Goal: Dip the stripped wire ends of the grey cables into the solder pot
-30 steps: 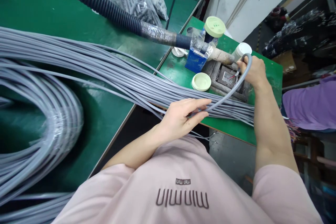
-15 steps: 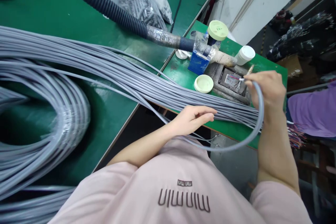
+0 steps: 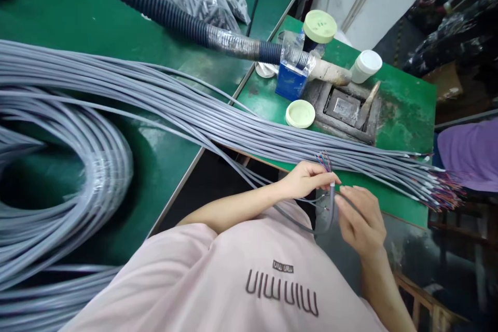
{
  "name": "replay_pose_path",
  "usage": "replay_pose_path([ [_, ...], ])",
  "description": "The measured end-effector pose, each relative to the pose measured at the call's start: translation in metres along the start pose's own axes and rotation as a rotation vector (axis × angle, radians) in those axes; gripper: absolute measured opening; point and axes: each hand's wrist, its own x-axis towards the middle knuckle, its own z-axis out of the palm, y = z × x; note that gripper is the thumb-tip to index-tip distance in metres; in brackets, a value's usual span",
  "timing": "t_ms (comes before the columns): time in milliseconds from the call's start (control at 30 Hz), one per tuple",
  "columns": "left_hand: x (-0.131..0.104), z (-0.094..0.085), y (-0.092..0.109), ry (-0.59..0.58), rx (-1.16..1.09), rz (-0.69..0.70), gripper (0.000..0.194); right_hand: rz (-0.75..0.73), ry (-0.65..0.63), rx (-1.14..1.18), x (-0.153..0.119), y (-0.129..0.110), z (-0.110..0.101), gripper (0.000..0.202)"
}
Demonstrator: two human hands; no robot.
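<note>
In front of my shirt, my left hand (image 3: 309, 180) pinches a grey cable (image 3: 332, 205) near its stripped end. Thin coloured wires (image 3: 323, 162) fan upward from that end, above the fingertips. Below the hand the cable bends in a loop toward my body. My right hand (image 3: 361, 220) is just right of the cable, its thumb and fingers apart and its fingertips close to the left hand's. Whether they touch the cable is hard to tell. Behind both hands, a thick bundle of grey cables (image 3: 249, 132) crosses the green bench, with stripped ends (image 3: 443, 189) at the right.
A dark-framed pot (image 3: 343, 106) with a shiny surface and a flat scraper-like stick (image 3: 368, 106) stands beyond the bundle. Around it are a hose (image 3: 237, 44), a blue box (image 3: 291, 82), a lid (image 3: 300, 114) and a white jar (image 3: 365, 66). A person's purple sleeve (image 3: 467, 155) is at right.
My right hand has come back from the pot, bringing the cable end toward my body. My left hand has moved slightly right and taken hold of the cable.
</note>
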Motion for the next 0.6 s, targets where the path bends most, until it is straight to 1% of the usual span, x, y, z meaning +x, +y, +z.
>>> replay_pose_path([
  [67, -0.003, 0.000, -0.001, -0.018, 0.039, -0.004, 0.050, 0.173, 0.081, 0.124, -0.006, -0.006, 0.007, 0.028],
  [100, -0.005, 0.000, -0.002, -0.025, 0.051, -0.007, 0.050, 0.240, 0.085, 0.196, -0.007, -0.008, 0.011, 0.019],
  [167, -0.007, 0.000, -0.002, -0.037, 0.067, -0.015, 0.050, 0.346, 0.041, 0.324, -0.009, -0.015, 0.020, 0.008],
  [267, -0.010, 0.000, -0.003, -0.028, 0.068, -0.018, 0.051, 0.486, -0.025, 0.418, -0.010, -0.024, 0.029, 0.015],
  [333, -0.012, 0.001, -0.006, -0.019, 0.046, -0.019, 0.050, 0.540, -0.045, 0.441, -0.012, -0.029, 0.029, 0.018],
  [433, -0.016, 0.004, -0.007, -0.018, 0.003, -0.020, 0.048, 0.558, -0.062, 0.453, -0.017, -0.034, 0.027, 0.019],
  [600, -0.023, 0.012, -0.004, -0.046, -0.006, 0.008, 0.046, 0.593, -0.036, 0.443, -0.026, -0.043, 0.024, 0.018],
])
